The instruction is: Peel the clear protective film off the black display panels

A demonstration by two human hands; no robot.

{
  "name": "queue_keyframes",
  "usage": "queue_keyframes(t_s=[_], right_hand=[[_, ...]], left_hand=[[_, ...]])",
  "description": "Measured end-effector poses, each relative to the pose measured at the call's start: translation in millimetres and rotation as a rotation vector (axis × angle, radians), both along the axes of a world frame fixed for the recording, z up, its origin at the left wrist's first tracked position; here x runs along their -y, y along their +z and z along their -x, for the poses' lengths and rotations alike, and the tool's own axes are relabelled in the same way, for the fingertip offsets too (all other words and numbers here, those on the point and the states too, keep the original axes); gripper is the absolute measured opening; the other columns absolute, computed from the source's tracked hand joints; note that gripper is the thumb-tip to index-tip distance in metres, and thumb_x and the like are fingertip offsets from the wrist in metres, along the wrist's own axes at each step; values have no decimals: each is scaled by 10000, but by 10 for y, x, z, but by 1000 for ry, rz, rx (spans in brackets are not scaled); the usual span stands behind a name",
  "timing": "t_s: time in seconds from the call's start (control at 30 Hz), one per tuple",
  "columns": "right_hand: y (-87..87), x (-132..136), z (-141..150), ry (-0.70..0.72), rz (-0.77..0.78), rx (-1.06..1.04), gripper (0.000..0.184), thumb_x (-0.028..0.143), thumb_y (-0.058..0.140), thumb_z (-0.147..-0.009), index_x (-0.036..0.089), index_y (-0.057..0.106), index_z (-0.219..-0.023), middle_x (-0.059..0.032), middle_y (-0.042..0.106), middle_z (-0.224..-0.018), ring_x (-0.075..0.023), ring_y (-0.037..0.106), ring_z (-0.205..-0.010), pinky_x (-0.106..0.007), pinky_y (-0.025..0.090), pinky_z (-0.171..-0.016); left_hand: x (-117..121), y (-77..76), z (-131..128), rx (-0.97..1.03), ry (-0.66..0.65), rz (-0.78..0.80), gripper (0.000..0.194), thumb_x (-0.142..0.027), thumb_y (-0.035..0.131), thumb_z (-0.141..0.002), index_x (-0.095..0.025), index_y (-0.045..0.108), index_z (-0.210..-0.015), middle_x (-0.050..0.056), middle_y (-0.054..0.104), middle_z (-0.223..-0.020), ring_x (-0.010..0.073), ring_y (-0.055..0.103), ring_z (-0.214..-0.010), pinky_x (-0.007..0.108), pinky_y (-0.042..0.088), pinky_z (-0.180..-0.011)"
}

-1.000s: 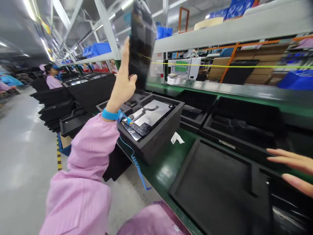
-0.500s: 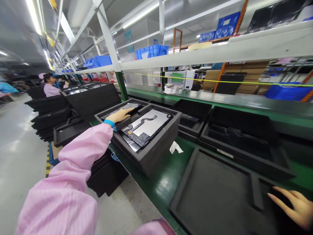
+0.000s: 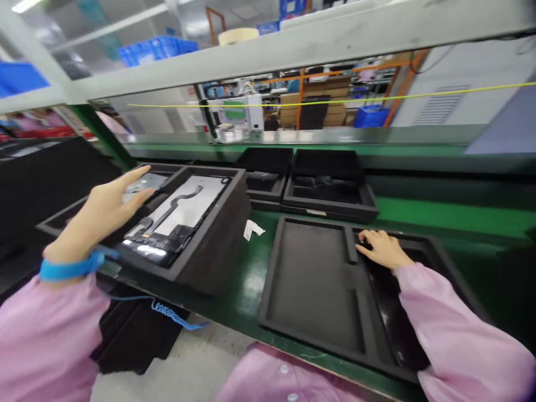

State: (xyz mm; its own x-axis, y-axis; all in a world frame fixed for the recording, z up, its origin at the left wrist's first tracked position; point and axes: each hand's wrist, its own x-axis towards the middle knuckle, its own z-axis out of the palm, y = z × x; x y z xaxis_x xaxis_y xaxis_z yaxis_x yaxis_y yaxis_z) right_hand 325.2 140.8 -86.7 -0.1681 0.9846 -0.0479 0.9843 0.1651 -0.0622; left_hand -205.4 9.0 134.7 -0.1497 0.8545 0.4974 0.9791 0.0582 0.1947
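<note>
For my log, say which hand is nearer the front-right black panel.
Right. The right hand is at the black panel; the left hand is well away, over the raised tray.

We see matt black foam on the tray (image 3: pixel 316 279), edges slightly rough; same foam look on the tray stack (image 3: pixel 226 245). Panel in the stack (image 3: pixel 184 215): smooth silvery back, metal-like, with a glossy black border. Panel in the tray (image 3: pixel 391 312): glossy black, smooth, glassy. Worktop (image 3: pixel 245 290): smooth green, glossy, light reflecting off it. White scrap (image 3: pixel 253 229): creased, matt, paper or cloth, we can't tell which. Sleeves (image 3: pixel 464 329): soft pink cloth, matt, wrinkled. Wristband (image 3: pixel 69 269): blue, matt; its coiled cord (image 3: pixel 170 312) looks like smooth plastic. Bins (image 3: pixel 157 50): blue plastic.
</note>
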Motion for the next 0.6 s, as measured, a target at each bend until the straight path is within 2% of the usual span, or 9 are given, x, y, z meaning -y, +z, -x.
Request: queue_keyframes(t_s=[0.07,0.13,0.2,0.23,0.3,0.37,0.47,0.53,0.6], right_hand=[[56,24,39,-17,31,-41,264,373,610,-939,114,602,-991,-77,555,-1062,-216,487,-1099,-432,396,-1006],[147,55,77,-42,34,-103,234,335,619,-947,103,595,-925,-55,561,-963,-182,521,-1003,-383,426,-963],[299,95,103,-83,9,-188,226,302,629,-944,99,578,-858,-14,534,-798,-128,521,-789,-302,458,-843],[407,117,109,-112,-23,-238,232,286,635,-938,99,567,-818,8,499,-720,-105,480,-686,-263,450,-774],[693,157,101,-179,-146,-363,250,240,644,-921,104,538,-740,33,433,-631,-81,383,-583,-211,394,-673],[1040,161,68,-256,-357,-525,279,178,606,-922,103,491,-680,33,398,-618,-75,352,-589,-190,332,-636],[1486,58,23,-439,-709,-812,361,174,403,-1021,112,400,-665,22,348,-634,-72,331,-592,-183,296,-599],[1598,-45,65,-570,-812,-1003,401,254,304,-1072,117,395,-706,22,331,-642,-70,315,-563,-175,313,-569],[1518,-94,217,-594,-754,-1163,416,377,345,-1077,104,455,-783,20,369,-666,-65,361,-562,-171,366,-562]], left_hand=[[212,-111,-483,27,-172,-95,533,-451,502,-922,-137,544,-1350,80,612,-1359,268,575,-1247,422,370,-1103],[422,-308,-943,93,-530,-41,420,-386,591,-896,-279,593,-1303,-26,653,-1309,182,627,-1186,302,425,-1069],[561,-546,-1349,201,-922,273,422,-310,583,-908,-338,568,-1329,-41,611,-1355,176,587,-1241,294,432,-1072],[595,-666,-1531,309,-998,454,389,-321,588,-908,-321,605,-1297,-18,623,-1341,194,590,-1240,313,438,-1072],[611,-892,-1860,626,-1051,781,317,-327,549,-930,-247,682,-1206,39,683,-1258,215,644,-1161,321,476,-1025],[601,-1104,-2155,885,-1113,1043,367,-370,468,-960,-187,705,-1171,78,742,-1127,228,704,-1023,312,537,-906],[602,-1402,-2546,904,-1312,1330,531,-498,563,-882,-184,611,-1308,120,654,-1293,301,622,-1183,406,465,-1026],[594,-1574,-2772,1049,-1186,1179,721,-522,619,-842,-207,422,-1460,127,439,-1513,304,378,-1410,434,324,-1149],[541,-1702,-2968,1272,-886,778,850,-511,635,-839,-181,257,-1526,141,233,-1611,265,140,-1498,410,185,-1207]])
